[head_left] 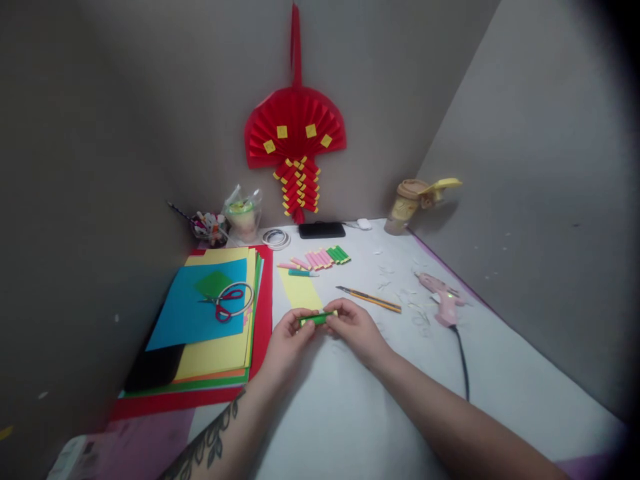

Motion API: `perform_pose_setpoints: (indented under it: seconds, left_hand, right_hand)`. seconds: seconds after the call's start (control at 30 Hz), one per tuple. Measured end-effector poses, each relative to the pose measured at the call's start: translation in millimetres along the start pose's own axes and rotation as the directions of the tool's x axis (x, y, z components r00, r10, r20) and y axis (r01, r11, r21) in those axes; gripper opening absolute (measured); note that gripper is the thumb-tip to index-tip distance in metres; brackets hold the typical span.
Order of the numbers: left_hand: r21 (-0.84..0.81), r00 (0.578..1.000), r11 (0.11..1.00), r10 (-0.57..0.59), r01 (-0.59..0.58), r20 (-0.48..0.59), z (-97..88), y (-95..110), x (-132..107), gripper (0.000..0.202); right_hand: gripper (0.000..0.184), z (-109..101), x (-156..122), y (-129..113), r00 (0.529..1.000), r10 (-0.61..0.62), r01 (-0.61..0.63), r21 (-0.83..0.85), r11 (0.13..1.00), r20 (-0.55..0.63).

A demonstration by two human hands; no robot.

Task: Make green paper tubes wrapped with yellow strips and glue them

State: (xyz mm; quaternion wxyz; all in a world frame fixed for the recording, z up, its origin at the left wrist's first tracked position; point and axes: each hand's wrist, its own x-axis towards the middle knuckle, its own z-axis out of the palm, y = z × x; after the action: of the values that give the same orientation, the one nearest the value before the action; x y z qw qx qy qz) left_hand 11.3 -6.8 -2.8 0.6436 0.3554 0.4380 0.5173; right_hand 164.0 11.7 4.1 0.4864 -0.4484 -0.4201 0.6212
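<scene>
Between my left hand point(294, 333) and my right hand point(353, 325) is a small green paper roll point(319, 320) with yellow at its ends. The fingers of both hands are closed on it, one hand at each end, just above the white table. Right behind the hands lies a yellow paper strip point(303, 290). Farther back are finished-looking pink paper rolls point(319, 259) and green paper rolls point(339, 255) with yellow ends, lying in a row. A teal-capped pen or small tube point(301, 273) lies in front of them.
An orange craft knife point(370, 299) and a pink glue gun point(443, 298) with a cord lie to the right among paper scraps. At left, scissors point(225, 305) rest on stacked coloured paper point(200, 273). A phone point(322, 231), tape rolls point(276, 239) and cups stand along the back.
</scene>
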Motion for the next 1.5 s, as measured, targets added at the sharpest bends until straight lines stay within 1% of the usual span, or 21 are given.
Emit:
perform_pose_setpoints:
  seconds: [0.17, 0.27, 0.33, 0.43, 0.53, 0.67, 0.77, 0.93, 1.0, 1.03, 1.07, 1.1, 1.13, 1.17, 1.2, 1.23, 1.3, 1.4, 1.5]
  left_hand:
    - [0.103, 0.998, 0.995, 0.004, 0.002, -0.056, -5.2, -3.4, 4.3, 0.025]
    - [0.121, 0.998, 0.992, -0.023, 0.03, -0.065, -6.8, -3.2, 5.0, 0.027]
    - [0.122, 0.998, 0.992, -0.022, 0.03, -0.066, -7.0, -3.0, 5.1, 0.028]
    - [0.124, 0.999, 0.992, -0.01, 0.015, -0.046, -6.8, -3.3, 5.2, 0.025]
    - [0.136, 0.999, 0.99, -0.03, 0.032, -0.017, -6.9, -5.0, 5.1, 0.024]
    - [0.11, 0.998, 0.992, -0.054, 0.057, -0.034, -8.1, -8.3, 4.9, 0.025]
    - [0.126, 0.997, 0.99, -0.063, 0.069, -0.046, -8.8, -8.4, 4.9, 0.026]
    - [0.15, 0.999, 0.988, -0.048, 0.046, 0.013, -7.4, -5.0, 5.5, 0.024]
    - [0.138, 0.999, 0.989, -0.045, 0.045, -0.005, -6.5, -3.2, 5.6, 0.024]
    - [0.118, 0.998, 0.992, -0.048, 0.051, -0.028, -6.1, -1.9, 5.6, 0.024]
    - [0.087, 0.997, 0.995, -0.054, 0.059, -0.051, -5.7, -0.4, 5.5, 0.025]
    - [0.049, 0.996, 0.996, -0.066, 0.069, -0.065, -5.2, 1.5, 5.2, 0.025]
    - [0.012, 0.994, 0.997, -0.082, 0.083, -0.071, -4.8, 3.6, 4.8, 0.027]
    - [-0.019, 0.993, 0.995, -0.098, 0.097, -0.068, -4.2, 5.9, 4.3, 0.028]
    - [-0.044, 0.992, 0.993, -0.111, 0.109, -0.055, -3.6, 8.2, 3.6, 0.029]
    - [-0.061, 0.992, 0.991, -0.12, 0.117, -0.04, -3.0, 10.4, 2.9, 0.029]
    - [-0.077, 0.992, 0.989, -0.129, 0.128, -0.013, -1.4, 14.2, 1.3, 0.029]
    - [-0.089, 0.988, 0.985, -0.151, 0.149, -0.022, 1.4, 18.5, -0.7, 0.025]
    - [-0.104, 0.982, 0.978, -0.184, 0.178, -0.049, 4.0, 22.4, -1.9, 0.021]
  right_hand:
    - [0.018, -0.9, -0.6, -0.8, 1.0, 0.016, -0.016, -0.019, 1.0, 0.015]
    - [0.02, -1.4, -0.1, -0.9, 0.999, 0.034, -0.033, -0.004, 0.999, 0.015]
    - [0.019, -1.5, 0.4, 0.4, 0.999, 0.028, -0.028, 0.007, 1.0, 0.031]
    - [0.017, -1.5, 0.7, 3.3, 0.999, 0.02, -0.021, 0.012, 1.0, 0.045]
    - [0.016, -0.6, 0.7, 5.0, 0.999, 0.035, -0.035, 0.003, 0.999, 0.037]
    - [0.013, 2.2, 0.3, 4.0, 0.999, 0.051, -0.051, 0.008, 0.999, 0.017]
    - [0.011, 4.8, 0.2, 3.9, 0.999, 0.041, -0.041, 0.03, 0.999, 0.022]
    - [0.008, 6.7, 0.5, 9.0, 0.998, 0.042, -0.041, -0.015, 0.999, 0.038]
    - [0.013, 5.1, -1.1, 9.0, 0.999, 0.006, -0.003, -0.049, 0.999, 0.046]
    - [0.016, 3.6, -2.4, 7.9, 0.998, -0.049, 0.053, -0.082, 0.995, 0.041]
    - [0.016, 1.7, -3.7, 6.2, 0.99, -0.13, 0.135, -0.138, 0.981, 0.045]
    - [0.015, -0.3, -5.0, 4.1, 0.972, -0.224, 0.233, -0.213, 0.949, 0.065]
    - [0.013, -2.5, -6.1, 1.8, 0.945, -0.311, 0.328, -0.297, 0.897, 0.107]
    - [0.012, -4.5, -7.0, -0.3, 0.914, -0.371, 0.405, -0.372, 0.835, 0.163]
    - [0.014, -6.2, -7.4, -2.0, 0.889, -0.398, 0.457, -0.43, 0.779, 0.225]
    - [0.018, -7.5, -7.4, -3.2, 0.873, -0.398, 0.487, -0.468, 0.737, 0.281]
    - [0.024, -9.0, -6.4, -3.9, 0.862, -0.376, 0.505, -0.506, 0.699, 0.341]
    - [0.021, -9.4, -3.6, -2.8, 0.857, -0.383, 0.515, -0.525, 0.678, 0.346]
    - [0.016, -9.4, -1.6, -1.9, 0.865, -0.386, 0.501, -0.516, 0.695, 0.32]
